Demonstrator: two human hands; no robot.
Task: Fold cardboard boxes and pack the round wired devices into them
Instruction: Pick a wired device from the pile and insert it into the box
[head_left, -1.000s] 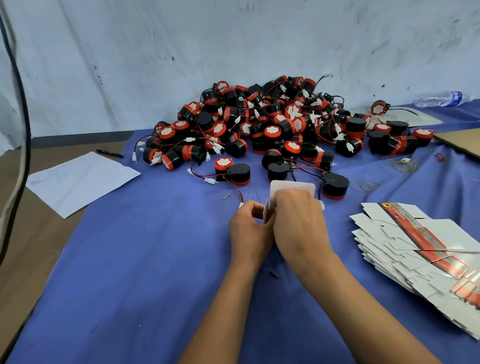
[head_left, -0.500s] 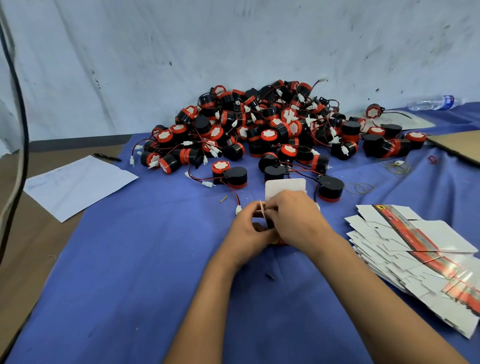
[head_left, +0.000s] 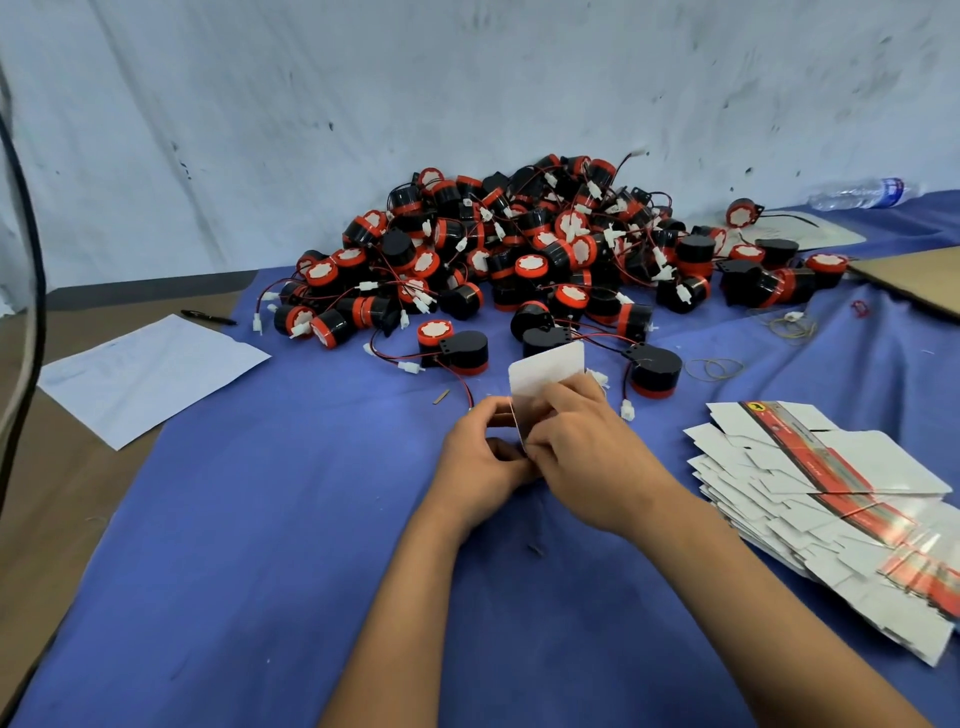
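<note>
A small white cardboard box (head_left: 545, 366) is held between both hands above the blue cloth, one white flap sticking up behind them. My left hand (head_left: 480, 457) grips its left side with curled fingers. My right hand (head_left: 587, 447) grips its right side and covers most of it. Beyond the hands lies a big heap of round black-and-red wired devices (head_left: 519, 260). Two single devices sit close by: one (head_left: 457, 351) just left of the flap, one (head_left: 653, 370) just right of it.
A fanned stack of flat white box blanks (head_left: 831, 499) with a red stripe lies at the right. A white paper sheet (head_left: 150, 371) and a pen (head_left: 208, 318) lie at the left. Rubber bands (head_left: 714, 368), a water bottle (head_left: 862, 192) and brown cardboard (head_left: 919, 275) sit at the far right.
Both hands stay closed round the box at the same spot. The upright white flap has tilted and my right hand has shifted a little over the box.
</note>
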